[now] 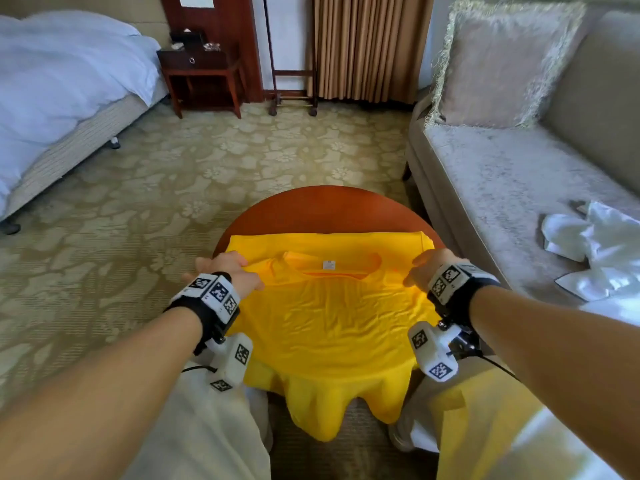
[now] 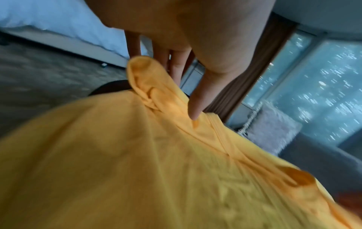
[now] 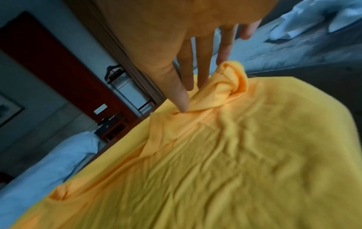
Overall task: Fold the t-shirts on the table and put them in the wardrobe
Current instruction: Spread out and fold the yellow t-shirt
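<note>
Yellow t-shirt (image 1: 329, 317) spread on the round wooden desk (image 1: 322, 209), collar facing away, shoulders lifted, wrinkly, hem hanging over the near edge.

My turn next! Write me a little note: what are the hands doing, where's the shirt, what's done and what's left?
Left hand: pinches the yellow t-shirt at its left shoulder.
Right hand: pinches the right shoulder.
Shirt: on the round table, collar away from you, hem hanging over the near edge.
Done: shirt spread out; no finished fold visible.
Left: fold it and put it in the wardrobe, which isn't clearly in view. White cloth lies on the sofa.
</note>
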Demonstrator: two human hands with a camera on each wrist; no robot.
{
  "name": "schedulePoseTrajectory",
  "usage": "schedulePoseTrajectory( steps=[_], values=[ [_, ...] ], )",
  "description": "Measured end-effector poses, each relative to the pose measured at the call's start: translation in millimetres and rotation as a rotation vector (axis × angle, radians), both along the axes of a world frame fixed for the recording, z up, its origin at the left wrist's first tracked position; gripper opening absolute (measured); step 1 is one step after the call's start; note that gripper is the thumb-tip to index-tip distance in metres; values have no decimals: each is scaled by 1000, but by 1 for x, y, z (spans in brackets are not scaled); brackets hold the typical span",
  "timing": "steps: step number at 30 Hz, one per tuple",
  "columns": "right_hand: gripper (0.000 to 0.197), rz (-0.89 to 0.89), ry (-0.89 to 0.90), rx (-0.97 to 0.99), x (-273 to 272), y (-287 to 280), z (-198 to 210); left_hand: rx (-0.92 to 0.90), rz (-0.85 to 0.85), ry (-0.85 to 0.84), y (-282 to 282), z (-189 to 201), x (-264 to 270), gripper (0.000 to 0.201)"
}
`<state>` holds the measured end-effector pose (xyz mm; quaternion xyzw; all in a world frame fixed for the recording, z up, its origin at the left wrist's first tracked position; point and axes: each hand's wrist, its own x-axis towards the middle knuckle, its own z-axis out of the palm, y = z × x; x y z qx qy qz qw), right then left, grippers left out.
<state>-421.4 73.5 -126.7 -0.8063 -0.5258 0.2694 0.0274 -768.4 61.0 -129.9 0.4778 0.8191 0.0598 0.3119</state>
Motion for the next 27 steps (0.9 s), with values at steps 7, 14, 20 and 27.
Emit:
schedulePoseTrajectory(
  steps=[7,14,20,27],
  values=[
    [65,-19,-65,-12,-41,13,-33,116,-74,31,13,-27,31,63],
    [42,-4,14,110,-39,5,3,422,-51,-109,3,-10,38,25],
    [45,54,82,189,-34,-7,49,471,-116,-348,-5,23,20,24],
    [27,440,-130,-154,-35,-32,48,-13,-432,-373,-25,31,10,12]
  ],
)
